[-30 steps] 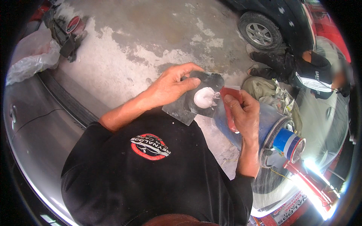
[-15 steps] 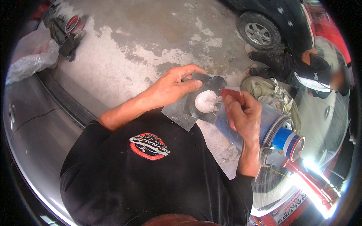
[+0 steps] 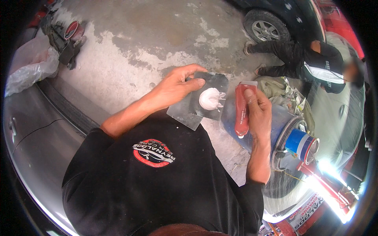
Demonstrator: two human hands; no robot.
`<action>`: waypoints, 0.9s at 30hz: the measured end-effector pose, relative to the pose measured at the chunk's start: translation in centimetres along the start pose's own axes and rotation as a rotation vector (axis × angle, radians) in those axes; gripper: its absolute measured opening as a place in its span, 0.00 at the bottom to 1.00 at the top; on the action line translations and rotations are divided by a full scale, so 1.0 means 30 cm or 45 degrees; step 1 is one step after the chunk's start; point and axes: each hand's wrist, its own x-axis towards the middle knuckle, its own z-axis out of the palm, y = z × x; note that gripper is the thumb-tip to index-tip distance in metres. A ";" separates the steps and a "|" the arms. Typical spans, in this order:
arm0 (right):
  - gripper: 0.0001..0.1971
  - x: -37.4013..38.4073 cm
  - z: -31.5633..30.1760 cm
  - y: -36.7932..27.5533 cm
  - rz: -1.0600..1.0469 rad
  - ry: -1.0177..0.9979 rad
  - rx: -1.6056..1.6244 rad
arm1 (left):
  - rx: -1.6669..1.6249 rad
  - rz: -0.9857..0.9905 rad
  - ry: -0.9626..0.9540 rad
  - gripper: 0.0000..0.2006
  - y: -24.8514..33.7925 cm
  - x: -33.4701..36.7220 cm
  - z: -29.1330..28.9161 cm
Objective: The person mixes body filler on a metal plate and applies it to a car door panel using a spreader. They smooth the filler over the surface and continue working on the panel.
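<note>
My left hand (image 3: 176,88) grips a flat dark grey plate (image 3: 185,116) by its far left edge, thumb on top and fingers curled at the edge. A rounded blob of whitish putty (image 3: 209,98) lies on the plate, with short streaks at its right side. To the right of the plate, my right hand (image 3: 258,114) is closed round a soft red tube (image 3: 241,108). My thumb presses near its broad flat end, and the small white cap end points down toward me. Tube and plate are apart.
Below my right hand stands a blue drum (image 3: 252,126) bearing a blue and white can (image 3: 301,145). A grey car panel (image 3: 39,137) is at my left. Another person (image 3: 323,67) sits by a dark car's wheel (image 3: 267,30), near a plastic-covered car (image 3: 334,122).
My right hand has moved the red tube away from the putty and turned it, so its broad side and cap end now show. The plate has shifted slightly left.
</note>
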 end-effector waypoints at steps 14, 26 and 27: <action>0.06 0.004 -0.015 -0.065 -0.110 -0.066 -0.361 | 0.031 -0.021 -0.035 0.14 0.051 0.015 -0.002; 0.07 0.011 -0.019 -0.117 -0.228 -0.153 -0.636 | -0.007 0.048 -0.060 0.15 0.065 0.016 0.004; 0.07 0.014 -0.021 -0.119 -0.210 -0.162 -0.631 | -0.014 0.053 -0.060 0.15 0.065 0.016 0.004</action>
